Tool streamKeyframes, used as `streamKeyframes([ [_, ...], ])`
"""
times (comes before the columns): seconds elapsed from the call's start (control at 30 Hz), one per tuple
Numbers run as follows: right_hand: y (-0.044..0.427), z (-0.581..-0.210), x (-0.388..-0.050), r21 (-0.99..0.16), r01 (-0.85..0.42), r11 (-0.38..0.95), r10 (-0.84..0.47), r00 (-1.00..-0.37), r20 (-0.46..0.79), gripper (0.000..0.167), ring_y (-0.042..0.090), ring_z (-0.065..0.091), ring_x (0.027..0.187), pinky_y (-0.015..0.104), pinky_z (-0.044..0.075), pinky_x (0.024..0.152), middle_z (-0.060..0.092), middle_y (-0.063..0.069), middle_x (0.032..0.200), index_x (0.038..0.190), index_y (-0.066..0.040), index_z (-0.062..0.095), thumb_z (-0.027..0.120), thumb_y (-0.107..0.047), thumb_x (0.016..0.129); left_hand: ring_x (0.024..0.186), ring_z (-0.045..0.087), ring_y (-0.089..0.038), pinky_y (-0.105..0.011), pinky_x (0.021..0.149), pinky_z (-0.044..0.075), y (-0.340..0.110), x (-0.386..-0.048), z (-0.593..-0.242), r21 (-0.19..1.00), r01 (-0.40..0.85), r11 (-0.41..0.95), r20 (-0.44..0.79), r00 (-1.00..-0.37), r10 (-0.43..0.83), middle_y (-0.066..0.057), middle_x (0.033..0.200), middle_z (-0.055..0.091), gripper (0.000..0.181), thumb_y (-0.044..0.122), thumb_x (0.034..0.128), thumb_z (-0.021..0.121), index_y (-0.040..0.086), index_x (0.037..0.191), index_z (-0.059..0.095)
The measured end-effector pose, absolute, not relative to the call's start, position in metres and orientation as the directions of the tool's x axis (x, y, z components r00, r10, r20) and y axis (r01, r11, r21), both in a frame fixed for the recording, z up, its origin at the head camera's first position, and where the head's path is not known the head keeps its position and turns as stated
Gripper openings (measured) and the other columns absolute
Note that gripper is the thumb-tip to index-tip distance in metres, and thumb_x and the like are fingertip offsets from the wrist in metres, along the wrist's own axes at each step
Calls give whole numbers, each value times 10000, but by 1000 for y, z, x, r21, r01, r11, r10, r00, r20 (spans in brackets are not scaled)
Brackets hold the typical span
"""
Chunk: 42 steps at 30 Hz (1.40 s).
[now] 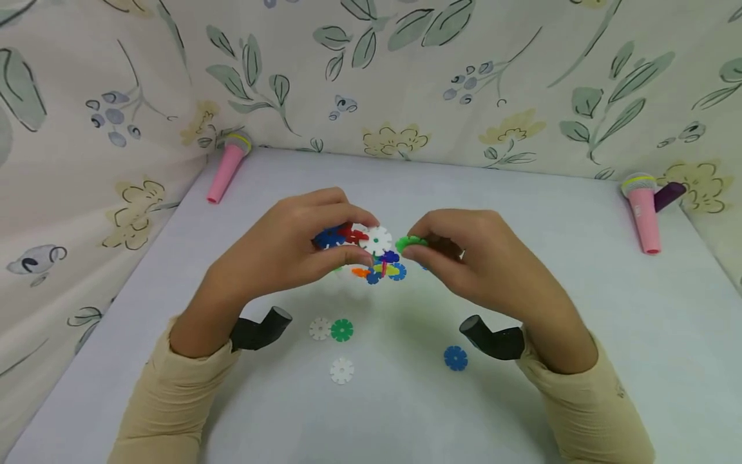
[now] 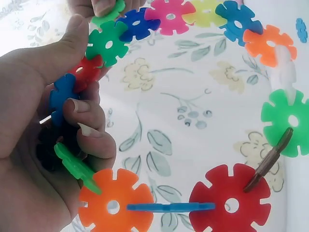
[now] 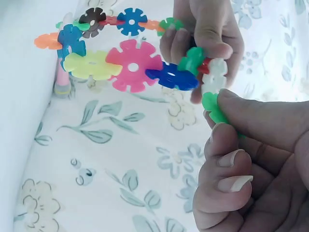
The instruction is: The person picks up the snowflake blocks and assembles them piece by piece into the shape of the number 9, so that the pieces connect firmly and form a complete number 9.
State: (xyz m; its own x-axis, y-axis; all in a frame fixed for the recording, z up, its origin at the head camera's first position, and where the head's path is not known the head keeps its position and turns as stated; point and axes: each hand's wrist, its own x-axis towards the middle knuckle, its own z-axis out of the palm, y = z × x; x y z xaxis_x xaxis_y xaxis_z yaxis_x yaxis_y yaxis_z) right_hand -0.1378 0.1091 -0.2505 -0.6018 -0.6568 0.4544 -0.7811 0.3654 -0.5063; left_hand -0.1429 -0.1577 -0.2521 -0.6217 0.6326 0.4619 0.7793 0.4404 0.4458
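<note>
Joining slotted snowflake discs, we hold the linked chain [image 3: 118, 58] above the desk [image 1: 614, 309], the left hand [image 1: 298, 240] curled round several links beside the white disc [image 1: 384, 236]. Fingers of the right hand [image 1: 478, 251] pinch the light green disc [image 1: 409, 243] between thumb and fingertip, close to the white rim. For a sound joint, we would set the two discs crosswise, slot facing slot, and press straight in without twisting, bracing the white disc. Whether the slots already engage we cannot tell. Loose discs [image 1: 346, 335] lie nearer us.
</note>
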Motion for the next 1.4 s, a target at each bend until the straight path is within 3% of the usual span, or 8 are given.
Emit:
streamKeyframes([
  [0.5,94,-262,-130,-394,-812,431,-612,-584,534,121,57,483,610,232,433,548,638,-57,759,843,-59,700,779,32,840,759,526,-48,-229,613,469,-149,-145,-260,461,803,377,482,-583,654,43,882,592,353,165,798,863,44,1105,740],
  [0.77,90,-266,-132,-360,-827,433,-643,-563,519,117,70,507,614,230,465,566,657,-20,757,835,-43,695,792,23,833,714,512,-22,-215,603,454,-149,-146,-263,413,814,408,463,-573,676,57,868,583,368,224,780,871,52,1081,745],
  [1.07,113,-254,-145,-402,-726,558,-637,-685,353,247,93,462,638,279,400,551,541,-61,737,1023,-99,736,854,-177,821,829,549,-70,-255,672,494,-150,-145,-259,434,738,516,344,-665,663,53,960,620,400,327,867,799,90,1176,707],
  [1.2,120,-263,-165,-436,-637,635,-604,-762,233,110,141,453,588,316,391,546,496,-18,664,1034,-89,722,694,-62,932,891,591,-78,-271,714,513,-155,-146,-256,471,698,540,297,-702,648,40,1049,644,388,296,899,775,94,1212,666],
  [1.33,121,-285,-192,-485,-543,685,-568,-815,111,217,195,448,562,340,393,552,474,37,647,1068,-53,670,507,23,946,919,596,-90,-286,752,522,-159,-147,-254,510,685,521,320,-713,624,13,1122,644,390,261,923,753,88,1249,630],
  [1.4,121,-297,-203,-486,-507,712,-564,-825,34,240,213,468,596,346,415,576,492,57,689,1101,-45,641,487,32,933,950,587,-96,-300,791,520,-160,-147,-254,518,688,509,338,-710,618,8,1156,638,383,259,941,734,87,1262,619],
])
